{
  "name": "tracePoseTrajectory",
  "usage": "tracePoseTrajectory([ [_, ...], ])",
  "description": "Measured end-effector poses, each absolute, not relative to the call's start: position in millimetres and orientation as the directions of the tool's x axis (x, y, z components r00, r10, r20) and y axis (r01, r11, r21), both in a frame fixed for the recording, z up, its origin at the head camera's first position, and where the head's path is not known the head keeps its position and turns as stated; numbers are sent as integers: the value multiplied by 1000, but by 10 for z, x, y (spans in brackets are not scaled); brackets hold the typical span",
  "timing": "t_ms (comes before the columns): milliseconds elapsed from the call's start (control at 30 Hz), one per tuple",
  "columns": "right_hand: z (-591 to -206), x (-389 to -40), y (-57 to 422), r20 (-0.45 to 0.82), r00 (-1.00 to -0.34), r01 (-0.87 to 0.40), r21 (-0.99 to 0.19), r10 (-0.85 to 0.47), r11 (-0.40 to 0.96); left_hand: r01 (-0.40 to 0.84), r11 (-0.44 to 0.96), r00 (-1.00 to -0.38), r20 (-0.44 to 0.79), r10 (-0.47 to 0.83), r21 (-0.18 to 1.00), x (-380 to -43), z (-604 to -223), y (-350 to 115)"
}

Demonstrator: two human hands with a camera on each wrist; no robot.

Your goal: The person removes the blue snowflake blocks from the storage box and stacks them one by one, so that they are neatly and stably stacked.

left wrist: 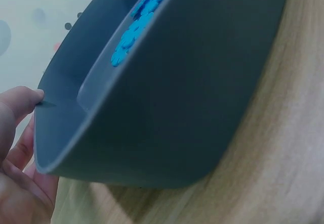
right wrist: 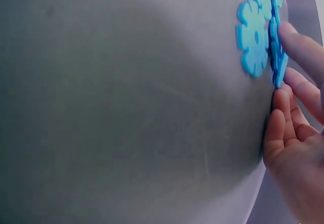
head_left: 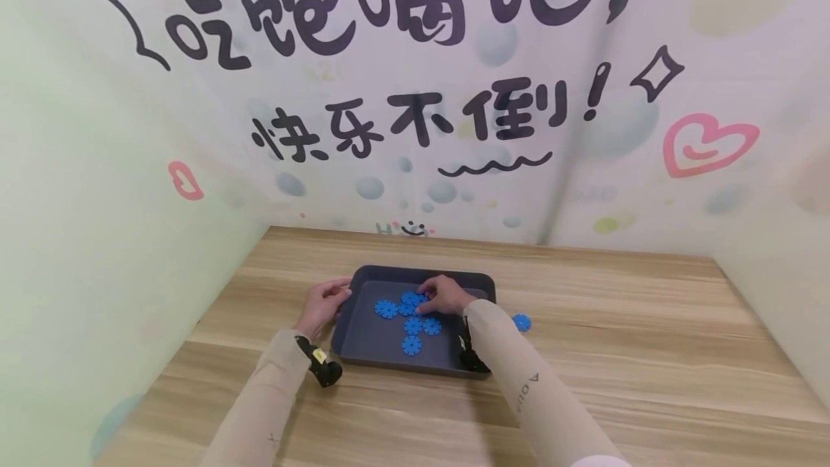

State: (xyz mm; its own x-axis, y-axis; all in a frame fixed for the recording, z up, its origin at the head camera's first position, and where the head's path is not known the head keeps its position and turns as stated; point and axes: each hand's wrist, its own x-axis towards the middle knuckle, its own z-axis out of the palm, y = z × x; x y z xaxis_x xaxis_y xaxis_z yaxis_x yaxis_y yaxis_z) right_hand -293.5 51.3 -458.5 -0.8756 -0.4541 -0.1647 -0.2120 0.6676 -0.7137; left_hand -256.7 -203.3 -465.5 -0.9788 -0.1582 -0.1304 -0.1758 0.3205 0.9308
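A dark grey rectangular tray (head_left: 369, 341) sits on the wooden table. My left hand (head_left: 323, 306) grips its left edge, with the thumb over the rim and the other fingers along the outside of the wall, as the left wrist view shows. Inside the tray my right hand (head_left: 447, 295) pinches a blue notched snowflake disc (right wrist: 281, 69) between thumb and fingers; in the right wrist view it stands tilted against other discs. Several more blue snowflake discs (head_left: 413, 325) lie flat or overlapping in the tray's middle, some joined in a row.
One loose blue disc (head_left: 521, 322) lies on the table (head_left: 622, 337) to the right of the tray, partly behind my right forearm. A printed white cloth wall (head_left: 402, 193) stands at the table's back, with more cloth at both sides.
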Motion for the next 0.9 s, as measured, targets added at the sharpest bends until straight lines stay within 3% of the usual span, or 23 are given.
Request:
tracePoseTrajectory([
  [900,-4438,-2913,620,-187,-847,-200,-755,-497,624,-173,291,-979,-132,-154,941,-2548,-4647,-2015],
])
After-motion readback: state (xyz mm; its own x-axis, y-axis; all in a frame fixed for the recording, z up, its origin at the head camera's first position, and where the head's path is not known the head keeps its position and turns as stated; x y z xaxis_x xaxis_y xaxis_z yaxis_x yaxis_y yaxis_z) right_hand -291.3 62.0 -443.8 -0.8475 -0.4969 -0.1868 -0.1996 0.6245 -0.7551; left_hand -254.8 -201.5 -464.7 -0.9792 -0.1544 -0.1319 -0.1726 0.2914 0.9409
